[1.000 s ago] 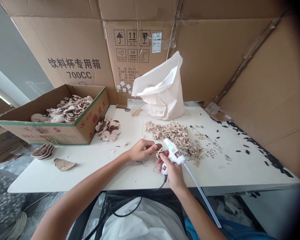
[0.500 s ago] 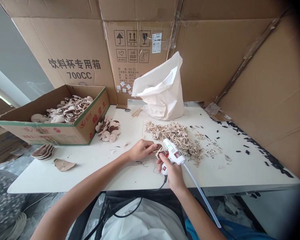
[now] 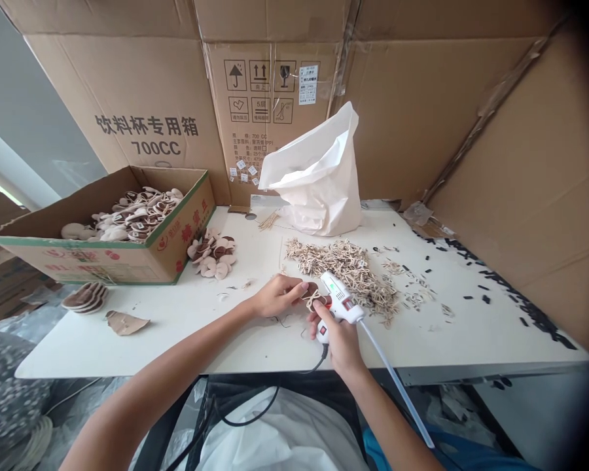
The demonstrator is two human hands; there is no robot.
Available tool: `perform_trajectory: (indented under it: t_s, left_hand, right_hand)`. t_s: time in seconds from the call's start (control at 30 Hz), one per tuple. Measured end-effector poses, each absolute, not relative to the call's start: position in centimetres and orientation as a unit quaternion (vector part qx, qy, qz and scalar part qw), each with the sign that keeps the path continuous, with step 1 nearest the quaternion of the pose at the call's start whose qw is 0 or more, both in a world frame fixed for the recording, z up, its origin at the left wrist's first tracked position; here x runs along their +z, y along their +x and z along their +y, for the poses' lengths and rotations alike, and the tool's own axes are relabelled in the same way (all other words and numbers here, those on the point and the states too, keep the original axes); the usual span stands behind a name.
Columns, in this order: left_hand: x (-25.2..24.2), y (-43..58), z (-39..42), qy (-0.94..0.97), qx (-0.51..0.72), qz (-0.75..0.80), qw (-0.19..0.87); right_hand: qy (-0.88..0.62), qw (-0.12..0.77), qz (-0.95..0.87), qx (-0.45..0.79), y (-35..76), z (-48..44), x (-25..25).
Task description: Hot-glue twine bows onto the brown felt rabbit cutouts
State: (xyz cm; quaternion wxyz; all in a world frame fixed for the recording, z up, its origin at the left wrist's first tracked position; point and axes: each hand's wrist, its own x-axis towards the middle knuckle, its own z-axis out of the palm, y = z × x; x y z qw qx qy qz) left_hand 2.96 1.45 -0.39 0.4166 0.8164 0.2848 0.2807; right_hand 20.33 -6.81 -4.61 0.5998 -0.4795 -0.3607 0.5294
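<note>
Right hand (image 3: 341, 339): grip is clenched round the handle of one white glue gun (image 3: 342, 302). The wrist is bent inward, the forearm is brought in from bottom right, and the nozzle is aimed left and down. One clear glue stick (image 3: 395, 383) is seen projecting from the gun's rear, past the counter (image 3: 201, 337) edge.

Left hand (image 3: 275, 296): grip is pinched on one brown disc (image 3: 310, 290), held low over the counter right at the nozzle. One twine bow (image 3: 315, 299) is seated on it. The forearm is extended from bottom left.

Outward:
- One bow heap (image 3: 346, 265) is spread just behind the gun; pieces too many to be counted.
- One white bag (image 3: 319, 176) is stood behind that.
- One cardboard box (image 3: 177, 235) is placed far left, filled with discs.
- One disc pile (image 3: 212, 252) is laid beside the box.
- One short disc stack (image 3: 83, 297) is set at the left edge.
- One cardboard scrap (image 3: 125, 322) is left near it.
- Black bits (image 3: 471, 275) are scattered right, uncounted.
</note>
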Motion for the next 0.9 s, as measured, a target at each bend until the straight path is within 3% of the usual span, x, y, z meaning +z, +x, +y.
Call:
perform_trajectory:
  t_s: [0.27, 0.6, 0.9]
  left_hand:
    - [-0.78, 3.02, 1.81, 0.826, 0.277, 0.305, 0.385]
    - [-0.16, 2.97, 1.25, 0.805, 0.29, 0.29, 0.428]
    - [-0.76, 3.09, 1.73, 0.833, 0.276, 0.306, 0.369]
  right_hand:
    - [-0.484, 0.599, -0.361, 0.526, 20.32, -6.75, -4.68]
    - [-0.474, 0.605, -0.365, 0.525, 20.33, -6.83, -4.72]
    - [-0.479, 0.602, -0.361, 0.527, 20.37, -6.78, -4.91]
